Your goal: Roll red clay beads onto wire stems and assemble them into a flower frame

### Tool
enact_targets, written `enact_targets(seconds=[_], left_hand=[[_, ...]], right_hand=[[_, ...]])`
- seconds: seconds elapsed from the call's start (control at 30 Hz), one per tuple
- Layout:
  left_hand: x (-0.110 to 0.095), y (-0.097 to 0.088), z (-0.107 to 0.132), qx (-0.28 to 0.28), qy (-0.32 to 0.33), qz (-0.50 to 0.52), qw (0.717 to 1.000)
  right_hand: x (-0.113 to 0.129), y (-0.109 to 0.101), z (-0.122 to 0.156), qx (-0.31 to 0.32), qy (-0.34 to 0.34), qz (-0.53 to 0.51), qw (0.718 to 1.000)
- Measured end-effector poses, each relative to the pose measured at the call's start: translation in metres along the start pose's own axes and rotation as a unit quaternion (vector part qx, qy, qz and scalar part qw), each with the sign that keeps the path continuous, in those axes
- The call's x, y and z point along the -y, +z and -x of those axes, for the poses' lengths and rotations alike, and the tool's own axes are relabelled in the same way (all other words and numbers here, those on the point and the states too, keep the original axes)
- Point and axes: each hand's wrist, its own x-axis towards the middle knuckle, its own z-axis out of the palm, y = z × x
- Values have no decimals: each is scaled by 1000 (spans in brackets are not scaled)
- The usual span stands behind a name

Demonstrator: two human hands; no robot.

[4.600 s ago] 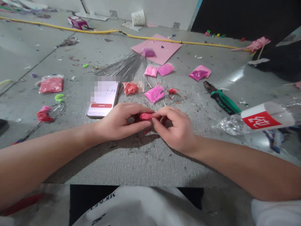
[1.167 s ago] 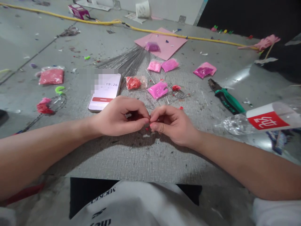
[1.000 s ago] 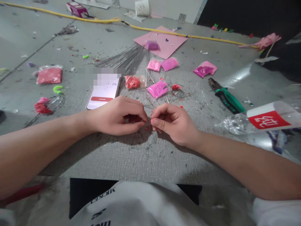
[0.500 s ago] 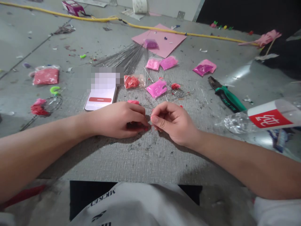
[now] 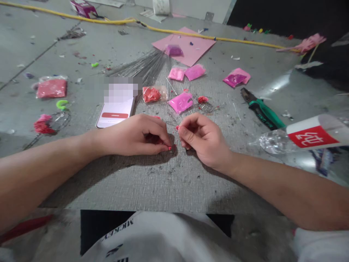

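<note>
Thumb and fingertips of my left hand [image 5: 141, 135] are pinched on a tiny bit of coral-red clay [image 5: 169, 148], just above the table. My right hand [image 5: 205, 140] is closed too, its thumb and forefinger gripping a small red clay piece [image 5: 177, 127]. A thin wire seems to run left from that piece, but how they join is too small to tell. The two hands are a little apart. Beyond them lie an opened bag of red clay [image 5: 152, 94], a pink clay packet [image 5: 181, 103] and a red clay lump on wire [image 5: 202, 99].
A phone [image 5: 116, 111] lies by my left wrist. Green-handled pliers [image 5: 263, 111] and a plastic bottle [image 5: 305, 134] lie to the right. Behind are a bundle of wires [image 5: 148, 67], a pink sheet [image 5: 200, 45] and a yellow cable [image 5: 109, 22]. A red clay shape [image 5: 43, 124] rests at left.
My hands have moved slightly apart, the left one drawing up and left. The clay bits at both sets of fingertips now show more clearly.
</note>
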Motion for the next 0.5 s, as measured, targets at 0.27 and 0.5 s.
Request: enact_targets(seconds=[0.27,0.5], left_hand=[[1,1,2,-95,-24,197,975],[0,3,1,-98,-6,266,959]], right_hand=[[4,-5,11,97,-165,96,977],[9,-3,10,176,-282,178,926]])
